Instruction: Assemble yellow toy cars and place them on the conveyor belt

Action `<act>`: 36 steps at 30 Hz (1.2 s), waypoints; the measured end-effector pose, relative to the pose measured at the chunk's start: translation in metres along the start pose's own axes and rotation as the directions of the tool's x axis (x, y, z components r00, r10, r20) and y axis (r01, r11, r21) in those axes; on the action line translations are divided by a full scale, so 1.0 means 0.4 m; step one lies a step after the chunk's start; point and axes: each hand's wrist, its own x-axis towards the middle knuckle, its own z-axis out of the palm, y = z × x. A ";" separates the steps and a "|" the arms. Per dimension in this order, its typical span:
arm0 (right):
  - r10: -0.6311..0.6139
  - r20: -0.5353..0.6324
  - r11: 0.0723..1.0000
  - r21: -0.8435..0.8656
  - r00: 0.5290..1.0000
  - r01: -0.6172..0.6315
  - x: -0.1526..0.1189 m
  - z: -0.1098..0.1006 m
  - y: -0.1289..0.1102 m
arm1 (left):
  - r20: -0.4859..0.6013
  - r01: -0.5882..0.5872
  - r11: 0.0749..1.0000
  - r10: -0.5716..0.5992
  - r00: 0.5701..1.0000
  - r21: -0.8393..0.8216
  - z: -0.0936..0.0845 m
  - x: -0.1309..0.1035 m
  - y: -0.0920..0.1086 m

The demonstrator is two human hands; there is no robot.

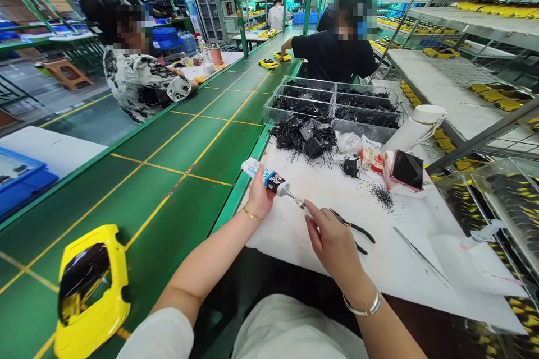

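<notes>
My left hand (259,195) is wrapped round a white, blue and black glue tube (275,183), held slanting over the edge of the white work table (290,235). The tube's clear nozzle (297,200) points down to the right. At its tip, the fingers of my right hand (330,235) are pinched on the nozzle end. Just right of that hand lie pliers (357,231) with dark handles. Beyond the hands is a heap of black wired parts (309,137).
A yellow car shell (95,325) lies on the green conveyor (168,235) at the left. Clear bins (332,104), a white flask (415,126), a phone (407,169), black grains (383,196) and tweezers (421,255) are on the table. Two co-workers sit near the conveyor, others farther back.
</notes>
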 end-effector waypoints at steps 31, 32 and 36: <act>0.465 0.428 0.276 0.762 0.775 -0.586 -0.104 0.169 -0.071 | 0.578 -0.606 0.779 0.423 0.697 0.161 0.009 -0.204 0.136; 0.470 0.441 0.273 0.751 0.765 -0.601 -0.103 0.172 -0.072 | 0.548 -0.591 0.797 0.441 0.711 0.125 0.017 -0.207 0.147; 0.462 0.390 0.345 0.748 0.797 -0.566 -0.100 0.178 -0.075 | 0.464 -0.531 0.829 0.407 0.787 0.174 0.058 -0.222 0.187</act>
